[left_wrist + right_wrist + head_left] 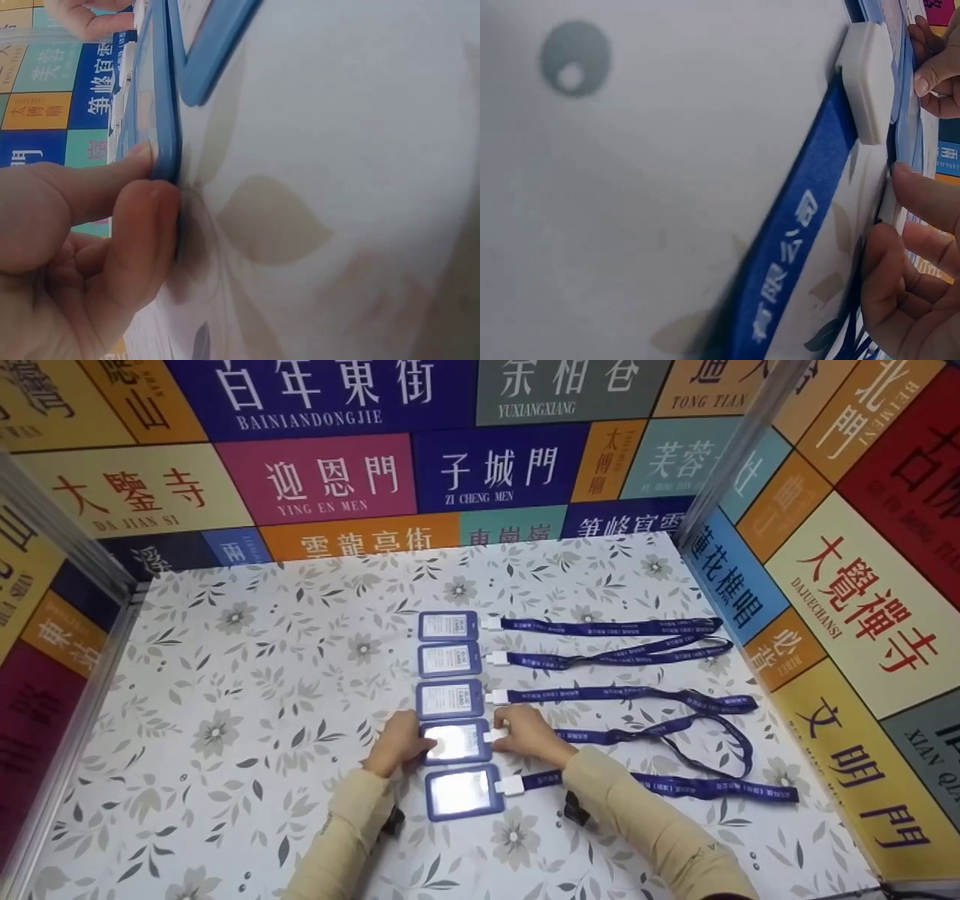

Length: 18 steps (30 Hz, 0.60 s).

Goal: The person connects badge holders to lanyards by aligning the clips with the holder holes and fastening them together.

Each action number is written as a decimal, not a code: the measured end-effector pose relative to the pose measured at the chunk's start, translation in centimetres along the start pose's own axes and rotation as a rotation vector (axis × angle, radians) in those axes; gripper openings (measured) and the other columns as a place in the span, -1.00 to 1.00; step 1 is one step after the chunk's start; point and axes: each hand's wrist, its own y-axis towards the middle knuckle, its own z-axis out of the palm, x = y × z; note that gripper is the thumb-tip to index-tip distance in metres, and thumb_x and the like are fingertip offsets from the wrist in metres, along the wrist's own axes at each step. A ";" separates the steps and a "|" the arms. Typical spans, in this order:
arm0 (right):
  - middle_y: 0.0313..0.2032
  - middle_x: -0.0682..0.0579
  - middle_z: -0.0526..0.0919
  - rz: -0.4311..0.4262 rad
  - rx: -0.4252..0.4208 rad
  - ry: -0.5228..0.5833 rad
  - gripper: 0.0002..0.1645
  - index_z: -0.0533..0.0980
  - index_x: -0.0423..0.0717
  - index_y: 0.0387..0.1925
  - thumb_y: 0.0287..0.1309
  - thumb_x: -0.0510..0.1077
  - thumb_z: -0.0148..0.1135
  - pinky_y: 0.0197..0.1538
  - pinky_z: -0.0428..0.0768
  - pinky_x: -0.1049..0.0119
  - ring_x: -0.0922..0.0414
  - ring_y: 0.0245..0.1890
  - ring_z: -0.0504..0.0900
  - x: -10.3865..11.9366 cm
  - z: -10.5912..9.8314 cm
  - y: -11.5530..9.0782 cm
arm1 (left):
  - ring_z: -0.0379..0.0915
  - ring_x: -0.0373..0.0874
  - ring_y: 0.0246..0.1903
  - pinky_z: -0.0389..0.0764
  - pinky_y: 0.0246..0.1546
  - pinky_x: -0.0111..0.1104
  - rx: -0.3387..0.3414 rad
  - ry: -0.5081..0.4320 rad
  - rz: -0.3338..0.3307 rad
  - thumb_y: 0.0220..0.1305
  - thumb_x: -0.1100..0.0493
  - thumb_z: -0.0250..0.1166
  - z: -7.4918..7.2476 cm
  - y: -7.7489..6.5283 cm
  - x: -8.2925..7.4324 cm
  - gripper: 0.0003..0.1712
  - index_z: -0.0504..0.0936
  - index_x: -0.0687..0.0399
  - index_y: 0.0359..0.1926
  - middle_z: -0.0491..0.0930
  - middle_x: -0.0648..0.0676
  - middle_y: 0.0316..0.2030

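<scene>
Several blue badge holders lie in a column on the table, each joined by a white clip to a dark blue lanyard stretching right. My left hand (pixel 397 741) pinches the left edge of the second-nearest badge holder (pixel 457 742), its thumb on top, as the left wrist view also shows. At that holder's other end, my right hand (pixel 528 730) pinches the white clip (pixel 889 201) between thumb and fingers. The nearest badge holder (pixel 462 793) lies just below, its white clip (pixel 868 82) large in the right wrist view. Glare hides the cards in these two holders.
Farther up lie more badge holders (pixel 448 699) with printed cards. One lanyard (pixel 739 742) forms a loop at the right. Panels with coloured signs (pixel 487 469) border the flower-patterned table (pixel 285 660) at the back and sides.
</scene>
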 end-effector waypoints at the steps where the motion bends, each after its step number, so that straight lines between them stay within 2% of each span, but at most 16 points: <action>1: -0.49 0.03 0.55 -0.001 0.002 -0.002 -0.72 0.49 -0.13 -0.51 -0.26 -0.13 0.45 -0.22 0.45 0.17 0.05 -0.41 0.47 0.1 0.0 0.0 | 0.38 -0.13 -0.72 0.50 -0.56 -0.34 0.005 -0.003 -0.003 -0.14 0.26 0.41 0.0 0.0 0.0 -0.77 0.53 0.32 -0.54 0.48 0.10 -0.68; 9: -0.50 0.01 0.54 -0.044 -0.019 0.006 -0.71 0.48 -0.15 -0.53 -0.28 -0.14 0.45 -0.23 0.44 0.15 0.04 -0.42 0.47 -0.1 0.1 0.0 | 0.36 -0.11 -0.68 0.49 -0.54 -0.31 -0.020 0.001 0.026 -0.18 0.27 0.42 -0.1 0.1 0.3 -0.75 0.54 0.34 -0.52 0.48 0.10 -0.66; 13: -0.52 0.02 0.53 -0.044 -0.019 0.022 -0.71 0.48 -0.14 -0.51 -0.27 -0.14 0.44 -0.24 0.44 0.16 0.06 -0.45 0.44 -0.3 0.1 -0.1 | 0.34 -0.15 -0.74 0.47 -0.62 -0.34 -0.019 -0.047 0.039 -0.20 0.27 0.43 0.0 0.1 0.7 -0.75 0.53 0.33 -0.56 0.45 0.07 -0.73; 15: -0.53 0.03 0.52 -0.039 -0.022 0.026 -0.71 0.47 -0.14 -0.52 -0.27 -0.13 0.44 -0.27 0.43 0.19 0.09 -0.47 0.43 -0.3 0.1 -0.1 | 0.32 -0.18 -0.81 0.46 -0.70 -0.36 -0.001 -0.099 0.021 -0.20 0.26 0.43 0.0 0.2 0.9 -0.76 0.52 0.32 -0.60 0.44 0.07 -0.77; 18: -0.57 0.04 0.51 -0.037 -0.030 0.032 -0.71 0.48 -0.14 -0.52 -0.27 -0.13 0.44 -0.33 0.42 0.24 0.13 -0.53 0.40 -0.5 0.1 -0.2 | 0.30 -0.21 -0.88 0.42 -0.80 -0.40 0.047 -0.179 -0.043 -0.18 0.25 0.42 -0.1 0.2 1.1 -0.75 0.50 0.28 -0.65 0.44 0.06 -0.83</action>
